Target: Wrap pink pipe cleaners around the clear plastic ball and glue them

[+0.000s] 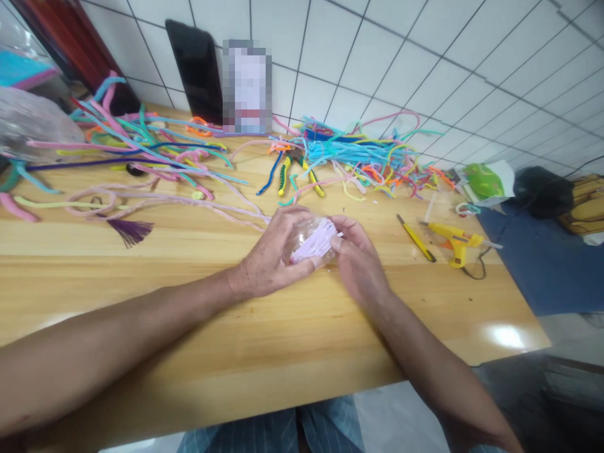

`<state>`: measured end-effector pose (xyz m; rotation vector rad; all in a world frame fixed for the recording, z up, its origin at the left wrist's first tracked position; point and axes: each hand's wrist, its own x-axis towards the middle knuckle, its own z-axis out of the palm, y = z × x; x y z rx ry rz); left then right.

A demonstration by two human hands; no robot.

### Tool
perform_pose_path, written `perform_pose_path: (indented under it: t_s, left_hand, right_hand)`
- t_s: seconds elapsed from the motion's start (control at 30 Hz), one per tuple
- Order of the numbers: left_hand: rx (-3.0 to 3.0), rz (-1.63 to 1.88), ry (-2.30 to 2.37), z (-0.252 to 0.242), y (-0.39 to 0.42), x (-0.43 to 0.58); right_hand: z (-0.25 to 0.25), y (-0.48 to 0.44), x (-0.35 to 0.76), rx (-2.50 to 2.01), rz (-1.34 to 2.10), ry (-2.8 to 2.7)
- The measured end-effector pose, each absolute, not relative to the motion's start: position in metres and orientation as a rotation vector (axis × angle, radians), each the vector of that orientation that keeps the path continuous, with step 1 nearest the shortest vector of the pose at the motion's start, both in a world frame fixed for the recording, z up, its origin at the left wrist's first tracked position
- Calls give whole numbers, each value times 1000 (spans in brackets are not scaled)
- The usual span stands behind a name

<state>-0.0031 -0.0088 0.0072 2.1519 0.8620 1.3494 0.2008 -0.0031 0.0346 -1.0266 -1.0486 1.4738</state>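
A clear, rounded plastic piece with lilac strips across its top is held between my two hands above the wooden table. My left hand wraps around its left side, thumb along the near edge. My right hand pinches its right end, where the thumb rests on the tips of the strips. My fingers hide the underside, and I cannot tell what kind of object the clear piece is. Pale pink pipe cleaners trail on the table just behind my left hand.
Bundled blue pipe cleaners and green-yellow pliers lie at the back. A yellow glue gun and utility knife are on the right. A purple tassel lies left. A black phone-like slab leans on the tiled wall.
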Motion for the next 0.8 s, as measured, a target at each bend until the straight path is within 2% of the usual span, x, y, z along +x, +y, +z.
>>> perform_pose_path:
  t_s: [0.47,0.8]
  left_hand:
    - [2201,1256,811,0,-5,-3]
    - [2210,1353,809,3,-8,0]
  right_hand:
    - [36,0,205,-1013,1442,-1104]
    - [34,-4,200,-993,1445,-1161]
